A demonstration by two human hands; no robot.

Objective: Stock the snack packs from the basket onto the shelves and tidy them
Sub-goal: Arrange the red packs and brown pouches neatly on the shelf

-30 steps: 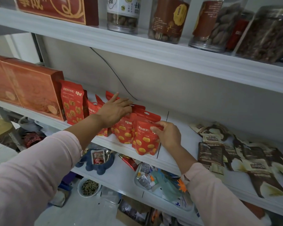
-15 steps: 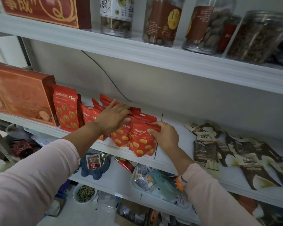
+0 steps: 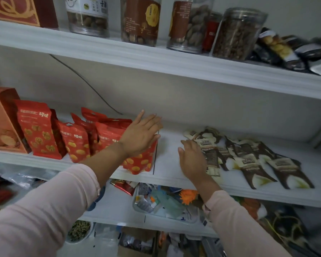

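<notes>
progress: red row looking done, brown left | left hand [image 3: 140, 136] is pressing flat, fingers straight, against standing red snack packs [image 3: 74, 143] on the middle shelf [image 3: 167, 164] | right hand [image 3: 192, 160] is lying open, gripping nothing, on brown snack packs [image 3: 248, 160] sprawling flat | basket is not showing

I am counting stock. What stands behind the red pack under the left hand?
Behind the red pack, more red packs stand toward the wall. The left hand covers its top, so how many cannot be told.
</notes>
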